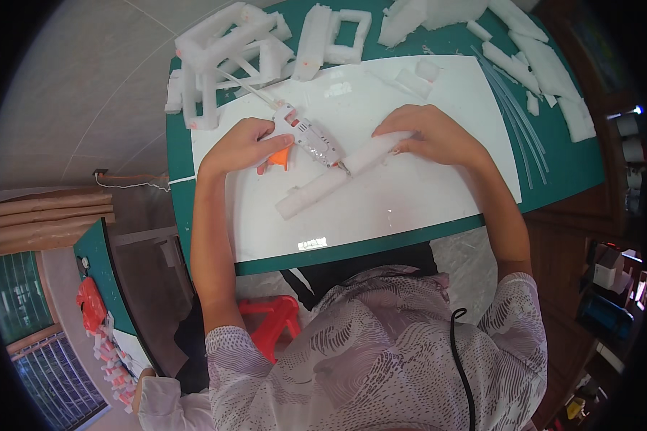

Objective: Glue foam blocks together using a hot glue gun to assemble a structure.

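My left hand is closed round a white hot glue gun with an orange trigger. Its metal nozzle points down and to the right, at the edge of a long white foam strip. A clear glue stick runs out of the gun's back end. My right hand pinches the far right end of the foam strip between thumb and fingers. The strip lies slantwise over the white board. Whether the nozzle touches the foam I cannot tell.
White foam frames stand at the back left of the green table. Foam pieces lie at the back right, beside several clear glue sticks. A red stool is below. At lower left, another person's white sleeve shows.
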